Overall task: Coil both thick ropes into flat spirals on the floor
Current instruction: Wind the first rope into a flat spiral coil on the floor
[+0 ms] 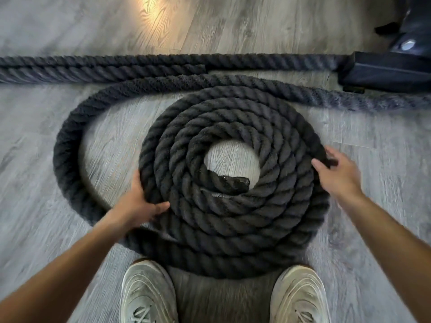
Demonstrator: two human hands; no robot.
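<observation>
Loose loop [67,145]: One wide turn of the thick black rope swings out to the left of the spiral, well apart from it on that side, and is not yet laid against the coil.
Left hand [142,203]: Grips the outer turn at the spiral's lower-left edge. The thumb lies across the top of the rope; the fingers cup the outer side of that turn.
Spiral [233,183]: Lies flat on the grey plank floor [35,229], directly ahead of the two pale shoes [147,292]. Several turns sit touching each other around an open centre, where the taped rope end [233,183] rests.
Second rope [116,66]: Runs straight across the floor beyond the spiral, doubled at the left. It appears uncoiled.
Right hand [338,176]: Rests on the outer turn at the spiral's right edge, fingers loosely spread, fingertips touching the rope. No closed grip is visible.
Black base [384,71]: Sits at the upper right, where the far rope run ends.
Handling, judged: The rope looks heavy, stiff in bending and rough-surfaced, so slipping is unlikely. Tight curves will resist.
Hold points, judged: Take the loose loop with a full-hand grip near where it leaves the coil, and brace the opposite edge to stop the spiral from shifting.
</observation>
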